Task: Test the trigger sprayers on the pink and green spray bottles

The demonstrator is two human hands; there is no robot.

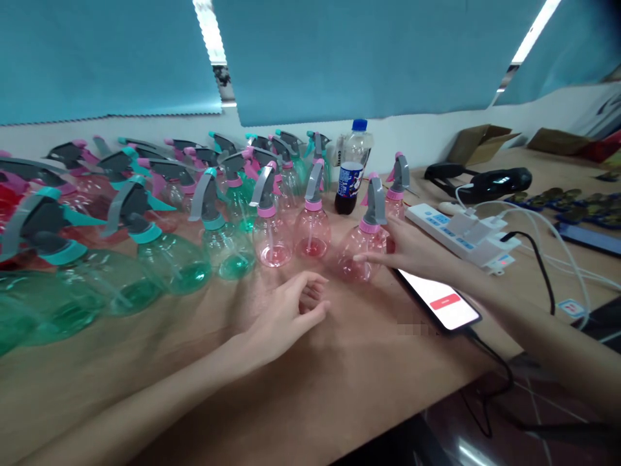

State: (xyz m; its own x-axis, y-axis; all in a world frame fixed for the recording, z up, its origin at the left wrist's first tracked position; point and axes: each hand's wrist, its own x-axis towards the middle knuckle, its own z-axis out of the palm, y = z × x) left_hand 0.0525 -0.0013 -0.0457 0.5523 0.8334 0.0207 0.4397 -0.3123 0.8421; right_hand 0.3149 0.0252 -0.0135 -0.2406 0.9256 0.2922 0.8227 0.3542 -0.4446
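Observation:
My right hand (405,249) grips a pink spray bottle (358,255) with a grey and pink trigger head, its thumb across the front and its other fingers partly hidden behind. The bottle stands upright at the table. My left hand (298,307) hovers low over the tabletop, fingers loosely curled, thumb apart, holding nothing. Just beyond it are two more pink spray bottles, one nearer the left (272,243) and one nearer the right (313,233). A green spray bottle (228,249) stands beside them. Another pink spray bottle (396,200) is partly hidden behind my right hand.
Several green (116,278) and pink spray bottles crowd the table's left side. A cola bottle (349,178) with a blue cap stands near the wall. To the right lie a lit phone (444,301), a white power strip (453,233) with cables, and a black glossy device (485,184).

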